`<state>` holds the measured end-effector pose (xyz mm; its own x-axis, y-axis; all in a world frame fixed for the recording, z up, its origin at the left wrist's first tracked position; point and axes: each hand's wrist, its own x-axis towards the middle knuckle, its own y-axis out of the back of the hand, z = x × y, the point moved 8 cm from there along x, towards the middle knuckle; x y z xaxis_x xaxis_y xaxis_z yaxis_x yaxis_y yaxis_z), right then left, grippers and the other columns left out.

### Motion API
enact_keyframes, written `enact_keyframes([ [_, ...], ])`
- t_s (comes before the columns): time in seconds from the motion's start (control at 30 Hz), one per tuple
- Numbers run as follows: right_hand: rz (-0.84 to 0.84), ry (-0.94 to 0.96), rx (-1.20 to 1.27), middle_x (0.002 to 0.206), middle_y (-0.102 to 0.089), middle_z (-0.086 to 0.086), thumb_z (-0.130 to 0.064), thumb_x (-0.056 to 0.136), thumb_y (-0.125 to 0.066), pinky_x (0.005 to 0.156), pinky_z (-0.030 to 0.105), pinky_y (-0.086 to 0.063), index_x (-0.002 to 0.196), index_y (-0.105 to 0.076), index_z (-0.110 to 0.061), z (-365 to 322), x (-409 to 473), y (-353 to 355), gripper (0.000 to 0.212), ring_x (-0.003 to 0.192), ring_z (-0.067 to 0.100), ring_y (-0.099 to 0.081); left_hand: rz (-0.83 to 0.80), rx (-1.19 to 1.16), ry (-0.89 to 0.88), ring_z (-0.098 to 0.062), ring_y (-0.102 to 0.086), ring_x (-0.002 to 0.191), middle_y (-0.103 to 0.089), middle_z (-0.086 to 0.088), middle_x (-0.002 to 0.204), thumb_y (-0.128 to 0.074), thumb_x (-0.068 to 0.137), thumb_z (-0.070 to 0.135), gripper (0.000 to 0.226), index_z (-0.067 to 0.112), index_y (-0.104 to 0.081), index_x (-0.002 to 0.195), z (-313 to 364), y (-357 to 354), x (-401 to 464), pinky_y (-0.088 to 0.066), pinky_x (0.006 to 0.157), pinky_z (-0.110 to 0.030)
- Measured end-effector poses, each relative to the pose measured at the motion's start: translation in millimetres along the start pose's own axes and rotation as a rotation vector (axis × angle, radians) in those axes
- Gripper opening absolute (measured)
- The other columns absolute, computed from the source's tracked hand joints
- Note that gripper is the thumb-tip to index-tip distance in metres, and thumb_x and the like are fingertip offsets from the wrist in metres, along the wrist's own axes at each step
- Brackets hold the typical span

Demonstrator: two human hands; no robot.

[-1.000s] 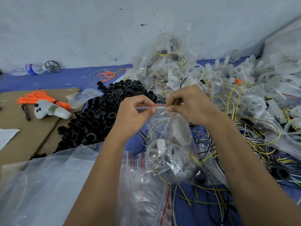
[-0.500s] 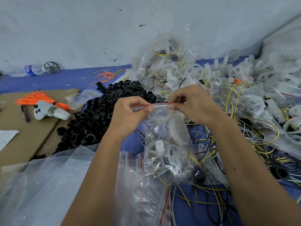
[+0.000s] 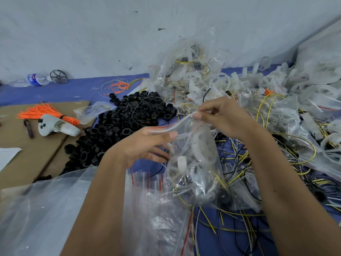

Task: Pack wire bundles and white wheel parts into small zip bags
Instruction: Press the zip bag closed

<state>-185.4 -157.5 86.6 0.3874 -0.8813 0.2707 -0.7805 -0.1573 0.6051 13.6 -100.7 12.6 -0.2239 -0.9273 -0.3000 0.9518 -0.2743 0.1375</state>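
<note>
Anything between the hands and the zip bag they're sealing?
Nothing visible. The right hand pinches the far end of the zip bag by its strip, and the left hand holds the near end under its thumb. The bag hangs between them, above the loose wires.

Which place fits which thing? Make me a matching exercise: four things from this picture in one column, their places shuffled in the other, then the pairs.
Things
1. water bottle
2. orange ties
3. black rings
4. zip bag

Places
A. heaped on the blue cloth, left of the hands
B. on the brown cardboard, partly under a white controller
C. held at its top edge by both hands
D. lying on its side by the wall, far left

Pairs: 1-D, 2-B, 3-A, 4-C
</note>
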Motion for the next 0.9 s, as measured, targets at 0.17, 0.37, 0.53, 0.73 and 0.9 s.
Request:
enact_keyframes([
  [0.17,-0.491,-0.141,0.088,0.121,-0.07,-0.017,-0.059,0.086,-0.064,0.091,0.021,-0.053,0.123,-0.066,-0.04,4.7,-19.2,-32.4,0.042,0.112,0.0,-0.065,0.202,-0.012,-0.13,-0.018,-0.056,0.054,-0.062,-0.006,0.066,-0.069,0.097,0.021,0.021,0.011,-0.072,0.079,10.6,2.8,10.8,-0.049,0.048,-0.024],
  [0.37,-0.512,-0.076,0.257,0.123,-0.071,-0.002,-0.034,0.073,-0.09,0.102,0.056,-0.052,0.127,-0.063,-0.027,-9.7,-16.9,-45.3,0.061,0.113,0.021,-0.069,0.385,-0.334,-0.262,-0.031,-0.068,0.077,-0.074,-0.025,0.091,-0.077,0.09,0.022,0.019,0.003,-0.079,0.094,19.0,12.0,7.0,-0.056,0.069,-0.04],
  [0.53,-0.244,-0.164,0.517,0.112,-0.076,0.005,-0.039,0.061,-0.095,0.072,0.042,-0.062,0.119,-0.068,-0.021,-6.7,7.2,-23.8,0.066,0.098,0.029,-0.075,0.413,-0.668,-0.268,-0.035,-0.072,0.102,-0.074,-0.017,0.115,-0.062,0.089,0.053,0.055,0.008,-0.068,0.12,23.6,30.7,4.8,-0.062,0.081,-0.05],
  [0.73,0.213,-0.245,0.868,0.111,-0.07,0.01,-0.01,0.085,-0.08,0.069,0.036,-0.062,0.117,-0.059,-0.007,-4.6,102.5,16.9,0.038,0.088,0.025,-0.072,0.5,-0.702,-0.338,-0.03,-0.068,0.117,-0.072,-0.013,0.124,-0.042,0.104,0.053,0.05,0.013,-0.061,0.126,22.6,41.1,0.6,-0.055,0.099,-0.045],
  [0.9,0.201,-0.473,0.776,0.154,-0.036,0.015,-0.011,0.094,-0.071,0.091,0.042,-0.059,0.144,-0.041,-0.005,-4.9,145.6,7.5,0.059,0.132,0.037,-0.049,0.503,-0.676,-0.345,-0.032,-0.068,0.117,-0.072,-0.013,0.125,-0.041,0.105,0.053,0.054,0.01,-0.059,0.133,22.8,42.3,-4.2,-0.057,0.093,-0.042],
])
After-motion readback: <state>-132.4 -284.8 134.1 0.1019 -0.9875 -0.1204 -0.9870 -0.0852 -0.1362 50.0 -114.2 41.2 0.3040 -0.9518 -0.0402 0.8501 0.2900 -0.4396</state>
